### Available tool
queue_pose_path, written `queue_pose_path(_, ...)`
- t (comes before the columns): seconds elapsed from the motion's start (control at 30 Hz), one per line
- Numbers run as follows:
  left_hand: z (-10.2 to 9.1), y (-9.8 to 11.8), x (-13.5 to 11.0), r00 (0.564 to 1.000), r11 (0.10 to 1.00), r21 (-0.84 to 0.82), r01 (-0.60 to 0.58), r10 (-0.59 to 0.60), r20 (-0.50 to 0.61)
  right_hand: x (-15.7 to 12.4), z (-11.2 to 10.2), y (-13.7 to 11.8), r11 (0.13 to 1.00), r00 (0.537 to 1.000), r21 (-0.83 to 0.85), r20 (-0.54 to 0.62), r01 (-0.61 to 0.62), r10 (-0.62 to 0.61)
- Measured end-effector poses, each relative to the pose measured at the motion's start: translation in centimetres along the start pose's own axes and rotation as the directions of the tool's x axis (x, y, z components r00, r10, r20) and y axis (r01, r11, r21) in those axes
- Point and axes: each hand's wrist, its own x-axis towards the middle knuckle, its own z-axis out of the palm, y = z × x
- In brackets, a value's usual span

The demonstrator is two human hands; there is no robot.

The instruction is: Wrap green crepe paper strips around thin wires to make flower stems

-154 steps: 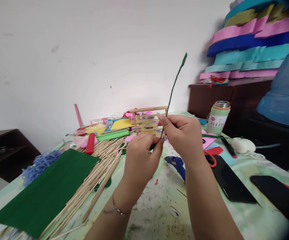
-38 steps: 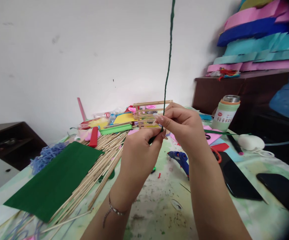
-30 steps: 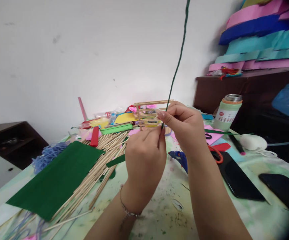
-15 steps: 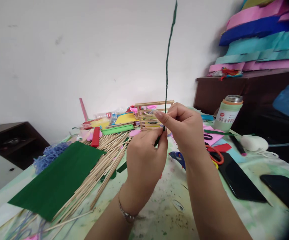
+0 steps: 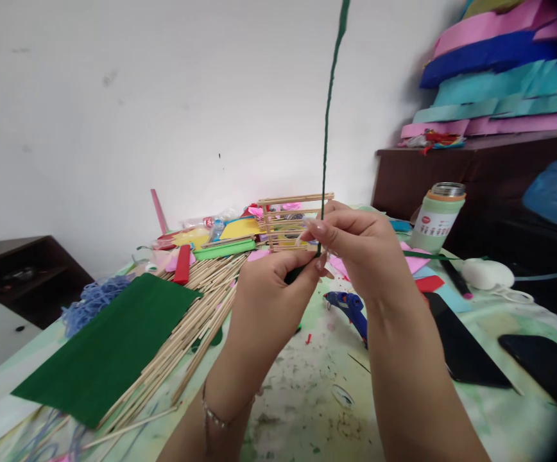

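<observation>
Turned the left hand (image 5: 271,292) at the wrist since half a second ago, pinching the green strip (image 5: 326,122) in both it and the right hand (image 5: 361,250), nearly upright before the wall (image 5: 163,96). Best to keep both pinches close and roll gently under even pull. Impossible to see inside the open-mouthed bottle (image 5: 435,224) beyond.

Between left hand (image 5: 276,289) and right hand (image 5: 362,247), a stem (image 5: 327,115) points to 12 o'clock. A stick frame (image 5: 291,198) stands behind them at 11. Loose sticks (image 5: 177,333) lie at 8, a sheet (image 5: 108,353) along their outer side, yarn (image 5: 95,303) past it at 9. A glue gun (image 5: 348,308) lies at 5, a phone (image 5: 471,346) farther out at 4. Near 2, a bottle (image 5: 438,221) stands before a cabinet (image 5: 418,179) bearing stacked strips (image 5: 495,96).
</observation>
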Motion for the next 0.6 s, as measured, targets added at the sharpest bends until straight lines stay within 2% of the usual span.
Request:
queue_pose_path(0.13, 0.6, -0.2, -0.3, 0.984, 0.961, 0.251, -0.119, 0.148, -0.101, 0.1, 0.8, 0.3, 0.998, 0.996, 0.041, -0.073, -0.042, 0.045)
queue_pose_path(0.3, 1.1, -0.3, -0.7, 0.94, 0.865, 0.451, -0.22, 0.312, -0.141, 0.1, 1.2, 0.4, 0.997, 0.992, 0.062, -0.111, -0.046, 0.053)
queue_pose_path(0.5, 1.7, -0.5, -1.0, 0.919, 0.794, 0.567, -0.219, 0.363, -0.155, 0.1, 1.5, 0.2, 0.997, 0.984, 0.053, -0.162, -0.065, 0.072)
queue_pose_path(0.6, 1.8, -0.6, -1.0, 0.922, 0.804, 0.561, -0.198, 0.346, -0.171, 0.1, 1.8, 0.1, 0.995, 0.971, 0.037, -0.217, -0.091, 0.097)
